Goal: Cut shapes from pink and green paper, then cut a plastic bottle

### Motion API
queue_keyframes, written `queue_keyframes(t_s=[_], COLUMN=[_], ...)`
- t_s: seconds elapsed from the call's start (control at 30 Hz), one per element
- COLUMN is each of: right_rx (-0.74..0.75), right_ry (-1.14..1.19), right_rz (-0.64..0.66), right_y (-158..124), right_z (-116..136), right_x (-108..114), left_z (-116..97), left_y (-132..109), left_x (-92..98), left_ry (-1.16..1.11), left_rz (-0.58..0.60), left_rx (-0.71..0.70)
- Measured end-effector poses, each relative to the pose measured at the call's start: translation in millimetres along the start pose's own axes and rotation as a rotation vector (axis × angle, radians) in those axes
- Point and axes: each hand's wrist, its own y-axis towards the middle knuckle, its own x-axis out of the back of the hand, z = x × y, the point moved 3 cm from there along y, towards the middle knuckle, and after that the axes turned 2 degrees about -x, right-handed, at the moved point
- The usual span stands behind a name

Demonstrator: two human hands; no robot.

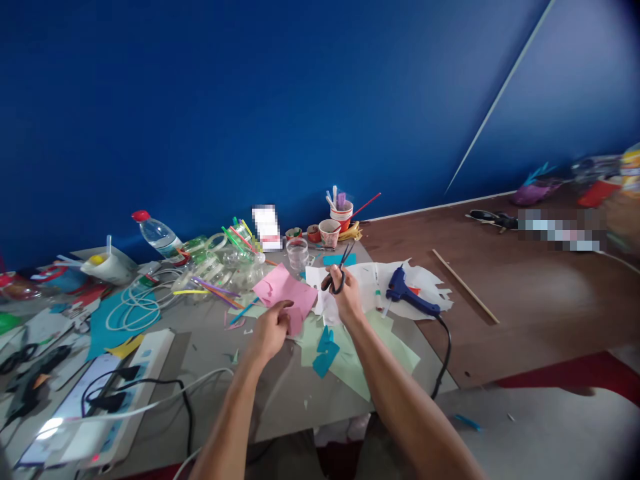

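My right hand point(346, 293) is closed round the handles of a pair of dark scissors point(346, 257), whose blades point up and away from me. To its left, a sheet of pink paper point(285, 283) with a cut edge lies on the table. My left hand point(273, 330) pinches the near part of this paper between thumb and fingers. Beneath and around my right wrist are pale green paper point(357, 370) and cut teal paper pieces point(326, 353). White paper point(367, 283) lies behind the right hand, with a blue glue gun point(410, 291) resting on it.
Paper cups point(329, 232) with sticks, a clear plastic cup point(298, 253) and a capped bottle point(157, 235) stand near the blue wall. A power strip point(140, 393) with cables lies front left. A wooden stick point(465, 287) lies right. Another person's blurred hand point(625, 217) shows far right.
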Motion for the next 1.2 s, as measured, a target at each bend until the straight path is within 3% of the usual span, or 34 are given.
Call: queue_keyframes(t_s=[0.23,0.43,0.5,0.67,0.83,1.0,1.2], right_rx=[0.037,0.055,0.052,0.050,0.035,0.038,0.078], right_ry=[0.001,-0.035,-0.026,0.006,0.021,0.013,-0.041], right_rz=[-0.032,-0.036,-0.034,-0.018,-0.004,0.000,0.012], right_y=[4,5,5,5,3,3,2], right_z=[-1,-3,-3,-3,-2,-2,-3], right_x=[5,6,6,5,3,3,3], left_z=[21,23,23,22,15,19,29], left_y=[-1,5,-1,-27,-36,-31,-17], left_x=[4.1,16.1,18.0,12.4,10.6,10.5,29.4], left_ry=[0.009,-0.030,-0.038,0.017,0.308,0.413,0.219], left_rz=[-0.043,-0.124,-0.050,0.271,0.327,0.221,-0.205], left_rx=[-0.040,-0.039,-0.051,-0.066,-0.093,-0.184,-0.216])
